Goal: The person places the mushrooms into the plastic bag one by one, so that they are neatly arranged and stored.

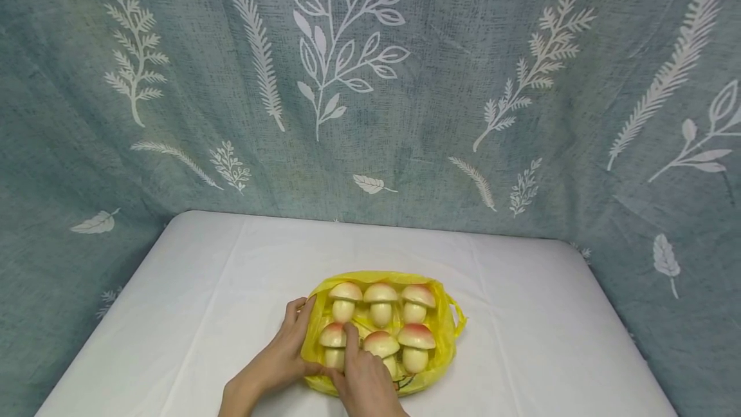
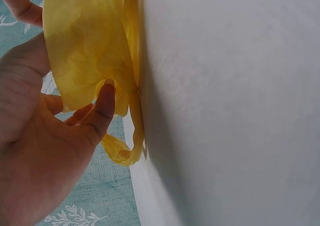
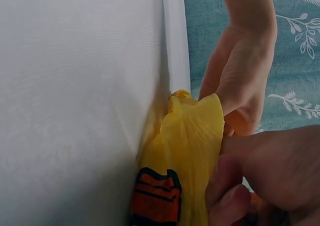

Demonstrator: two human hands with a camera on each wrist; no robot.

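A yellow plastic bag (image 1: 448,340) lies spread open on the table, holding several cream-colored mushrooms with pink-tinged caps in two rows. My left hand (image 1: 283,354) grips the bag's left side. In the left wrist view, the left thumb (image 2: 105,103) presses the outside of the yellow plastic while other fingers show behind it. Over the bag's front edge reaches my right hand (image 1: 367,375), its index finger along the right side of the front-left mushroom (image 1: 334,343) and its thumb by the stem. The right fingertips (image 3: 225,196) are partly hidden by the bag's rim.
A white cloth covers the table (image 1: 556,327). Behind and around it hangs a blue-green curtain (image 1: 440,82) with white leaf prints. One bag handle (image 1: 460,317) loops out at the right. Dark and orange printing (image 3: 156,193) marks the bag's front.
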